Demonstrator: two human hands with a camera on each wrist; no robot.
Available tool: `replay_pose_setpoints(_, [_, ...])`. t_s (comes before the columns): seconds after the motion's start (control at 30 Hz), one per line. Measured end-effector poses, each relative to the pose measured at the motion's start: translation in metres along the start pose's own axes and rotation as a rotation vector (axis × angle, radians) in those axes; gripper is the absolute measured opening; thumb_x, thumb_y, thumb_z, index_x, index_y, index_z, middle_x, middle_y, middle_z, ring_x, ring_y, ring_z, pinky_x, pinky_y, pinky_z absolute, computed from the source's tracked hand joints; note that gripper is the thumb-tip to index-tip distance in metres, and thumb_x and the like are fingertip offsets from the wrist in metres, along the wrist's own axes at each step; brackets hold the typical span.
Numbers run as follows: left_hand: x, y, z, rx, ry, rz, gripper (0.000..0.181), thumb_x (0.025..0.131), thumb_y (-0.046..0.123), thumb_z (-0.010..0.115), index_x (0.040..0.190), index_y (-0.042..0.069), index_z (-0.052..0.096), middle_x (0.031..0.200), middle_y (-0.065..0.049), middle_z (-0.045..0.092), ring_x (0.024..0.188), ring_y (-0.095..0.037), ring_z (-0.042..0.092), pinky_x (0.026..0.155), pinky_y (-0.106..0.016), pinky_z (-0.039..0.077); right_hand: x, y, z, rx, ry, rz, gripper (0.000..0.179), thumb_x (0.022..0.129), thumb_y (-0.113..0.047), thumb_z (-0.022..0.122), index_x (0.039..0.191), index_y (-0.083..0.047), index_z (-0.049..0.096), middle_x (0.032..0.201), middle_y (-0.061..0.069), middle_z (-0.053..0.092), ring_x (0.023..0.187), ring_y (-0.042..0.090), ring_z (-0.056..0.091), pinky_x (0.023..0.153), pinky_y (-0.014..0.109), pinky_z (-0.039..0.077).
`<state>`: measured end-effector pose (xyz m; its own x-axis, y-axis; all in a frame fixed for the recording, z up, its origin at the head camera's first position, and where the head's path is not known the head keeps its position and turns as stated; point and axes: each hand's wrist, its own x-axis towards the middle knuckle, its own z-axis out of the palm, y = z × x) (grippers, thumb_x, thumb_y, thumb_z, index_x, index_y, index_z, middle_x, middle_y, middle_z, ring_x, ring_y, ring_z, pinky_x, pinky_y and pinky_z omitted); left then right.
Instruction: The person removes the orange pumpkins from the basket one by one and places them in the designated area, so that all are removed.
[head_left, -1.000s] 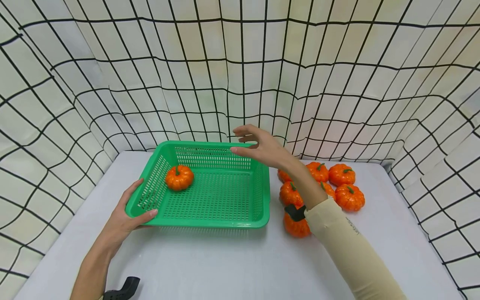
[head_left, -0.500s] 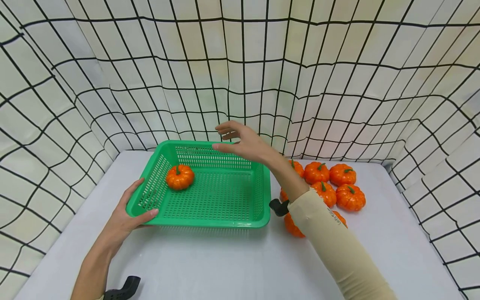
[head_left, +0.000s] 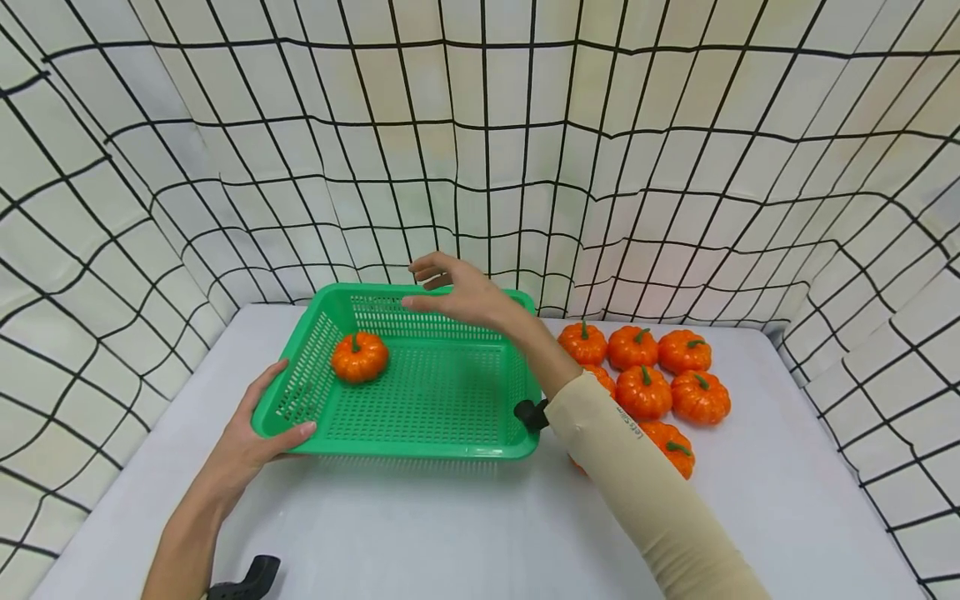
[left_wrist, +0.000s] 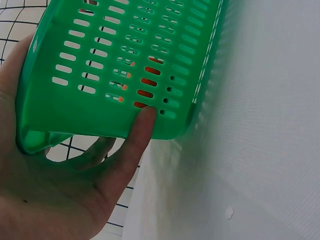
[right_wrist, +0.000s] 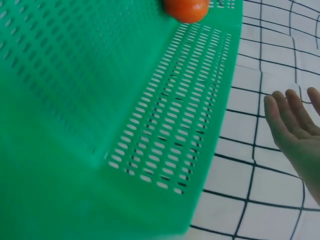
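Note:
A green plastic basket (head_left: 405, 450) with slotted walls stands on the white table. Inside it, toward the left, lies one small orange pumpkin (head_left: 360, 358) with a green stem. My left hand (head_left: 242, 437) grips the basket's near left corner, thumb on the front rim; in the left wrist view a fingertip of this hand (left_wrist: 65, 192) presses the slotted wall. Over the far part of the basket my right hand (head_left: 459, 293) hovers with loosely bent fingers and holds nothing. In the right wrist view that hand (right_wrist: 297, 132) appears beyond the basket's far wall.
Several more orange pumpkins (head_left: 643, 392) sit in a group on the table to the right of the basket, partly hidden by my right sleeve (head_left: 637, 483). White cloth with a black grid (head_left: 510, 150) walls in the table (head_left: 390, 533) at the back and sides.
My right hand has moved left over the basket's far side, with its forearm following and uncovering some of the pumpkins. The left hand, the basket and the pumpkin in it have stayed in place.

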<state>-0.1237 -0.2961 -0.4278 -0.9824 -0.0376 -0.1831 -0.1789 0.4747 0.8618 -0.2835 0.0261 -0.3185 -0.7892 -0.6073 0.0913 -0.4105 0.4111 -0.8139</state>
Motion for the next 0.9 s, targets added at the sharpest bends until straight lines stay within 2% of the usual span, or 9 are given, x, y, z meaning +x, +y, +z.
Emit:
replay_pose_setpoints(0.17, [0.0, 0.001, 0.0, 0.006, 0.003, 0.002, 0.099, 0.098, 0.033, 0.072, 0.164, 0.052, -0.001, 0.172, -0.024, 0.011, 0.116, -0.021, 0.049, 0.083, -0.022, 0.049, 0.008, 0.006, 0.009, -0.024, -0.033, 0.015, 0.062, 0.095, -0.038, 0.076, 0.149, -0.017, 0.052, 0.151, 0.005, 0.057, 0.141, 0.026, 0.055, 0.112, 0.042, 0.049])
replay_pose_setpoints(0.4, [-0.001, 0.0, -0.001, -0.007, 0.0, 0.008, 0.099, 0.098, 0.032, 0.072, 0.164, 0.051, 0.0, 0.171, -0.024, 0.013, 0.105, -0.006, 0.053, 0.082, -0.023, 0.051, 0.021, 0.013, 0.024, -0.023, -0.095, 0.006, 0.063, 0.096, -0.035, 0.075, 0.149, -0.013, 0.051, 0.153, 0.012, 0.054, 0.143, 0.033, 0.053, 0.113, 0.044, 0.048])
replay_pose_setpoints(0.6, [0.0, 0.0, 0.0, -0.016, -0.003, 0.005, 0.1, 0.098, 0.031, 0.072, 0.164, 0.051, -0.001, 0.171, -0.025, 0.015, 0.101, -0.004, 0.056, 0.082, -0.023, 0.052, 0.029, 0.021, 0.035, -0.037, -0.15, 0.021, 0.068, 0.096, -0.034, 0.076, 0.153, -0.01, 0.048, 0.157, 0.014, 0.051, 0.144, 0.034, 0.051, 0.113, 0.044, 0.048])
replay_pose_setpoints(0.73, [0.001, 0.0, 0.0, -0.015, -0.005, -0.001, 0.1, 0.098, 0.032, 0.072, 0.164, 0.051, -0.001, 0.171, -0.024, 0.014, 0.103, -0.004, 0.055, 0.082, -0.023, 0.052, 0.032, 0.026, 0.044, -0.101, -0.199, 0.054, 0.071, 0.095, -0.035, 0.076, 0.155, -0.012, 0.045, 0.16, 0.011, 0.048, 0.146, 0.032, 0.049, 0.115, 0.041, 0.047])
replay_pose_setpoints(0.9, [0.001, 0.0, 0.0, -0.006, -0.004, -0.008, 0.1, 0.098, 0.032, 0.072, 0.164, 0.05, -0.001, 0.173, -0.023, 0.011, 0.106, -0.004, 0.051, 0.082, -0.023, 0.051, 0.035, 0.029, 0.054, -0.165, -0.245, 0.057, 0.075, 0.096, -0.034, 0.075, 0.159, -0.012, 0.04, 0.164, 0.009, 0.043, 0.15, 0.031, 0.045, 0.12, 0.042, 0.042])
